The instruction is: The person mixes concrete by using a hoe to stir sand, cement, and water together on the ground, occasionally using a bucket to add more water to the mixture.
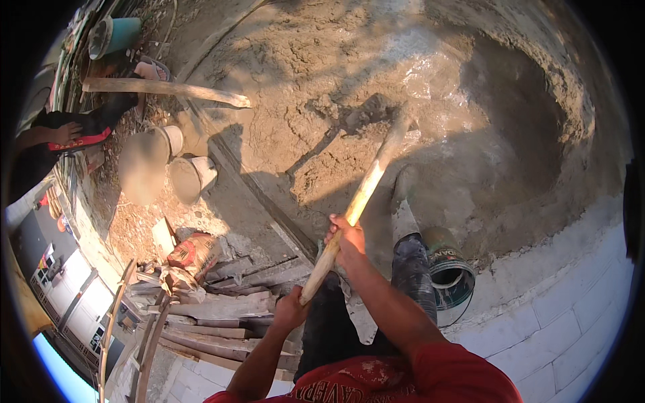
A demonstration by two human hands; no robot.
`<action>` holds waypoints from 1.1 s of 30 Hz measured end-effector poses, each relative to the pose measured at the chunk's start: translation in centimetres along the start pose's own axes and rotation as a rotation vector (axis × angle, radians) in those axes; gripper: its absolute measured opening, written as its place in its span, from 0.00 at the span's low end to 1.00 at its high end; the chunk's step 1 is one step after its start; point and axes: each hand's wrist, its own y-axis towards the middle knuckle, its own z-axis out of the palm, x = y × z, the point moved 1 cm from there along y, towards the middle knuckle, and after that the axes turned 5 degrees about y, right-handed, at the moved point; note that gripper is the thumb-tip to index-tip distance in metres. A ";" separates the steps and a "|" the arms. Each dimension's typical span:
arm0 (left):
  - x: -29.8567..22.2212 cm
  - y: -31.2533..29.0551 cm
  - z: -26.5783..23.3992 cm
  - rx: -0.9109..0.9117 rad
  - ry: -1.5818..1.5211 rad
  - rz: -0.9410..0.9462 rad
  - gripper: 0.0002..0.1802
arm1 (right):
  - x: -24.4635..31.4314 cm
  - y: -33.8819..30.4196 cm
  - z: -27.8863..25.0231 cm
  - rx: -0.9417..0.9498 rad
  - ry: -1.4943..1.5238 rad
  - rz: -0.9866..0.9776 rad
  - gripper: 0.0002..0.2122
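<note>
We hold one long wooden handle [368,185] with both hands. Our left grip [291,307] is closed around its near end, low in the view, and our right grip [347,240] is closed around the same wood, farther up. The handle is tilted: it goes away from us, up and to the right, and its far end meets the wet mix [316,60]. What is at this end we cannot tell, because the mud hides it. Just beyond this end, the mix looks shiny and watery.

Our right leg [413,262] is covered with mud at its lower part, and just beside it is a dark green bucket [453,279]. On the lower right we see a white block wall [537,322]. To the left, a long plank [262,195] lies along the mix, and nearer to us there are many boards [222,329] in a pile, with a torn bag [195,252] near them.

Farther left, two pale buckets are close together. Above them, a second wooden handle [168,88] reaches toward the mix, near another person's hand [67,133]. A teal bucket [121,35] is in the upper left.
</note>
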 end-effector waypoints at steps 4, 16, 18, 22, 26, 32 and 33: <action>-11.2 8.4 7.6 0.094 -0.133 0.195 0.20 | 13.3 6.0 -5.8 -0.179 -0.255 -0.351 0.08; 3.8 3.3 -19.2 -0.191 0.470 0.204 0.19 | -8.1 7.8 12.4 -0.003 0.154 0.086 0.05; 7.4 -2.1 -19.8 -0.219 0.459 0.138 0.20 | -12.4 3.5 14.2 0.019 0.121 0.155 0.09; 15.4 -9.7 -13.4 -0.291 0.319 0.105 0.20 | -18.7 -3.4 10.6 0.056 0.098 0.183 0.06; 24.9 -15.2 -4.8 -0.400 0.197 -0.059 0.17 | -25.3 -11.9 9.5 0.108 -0.051 0.155 0.06; 30.1 -14.0 4.6 -0.597 -0.041 0.081 0.18 | -25.7 -19.3 5.3 0.345 -0.274 0.053 0.07; 30.0 -14.2 4.9 -0.632 -0.101 0.172 0.18 | -25.4 -20.1 5.1 0.385 -0.288 0.062 0.06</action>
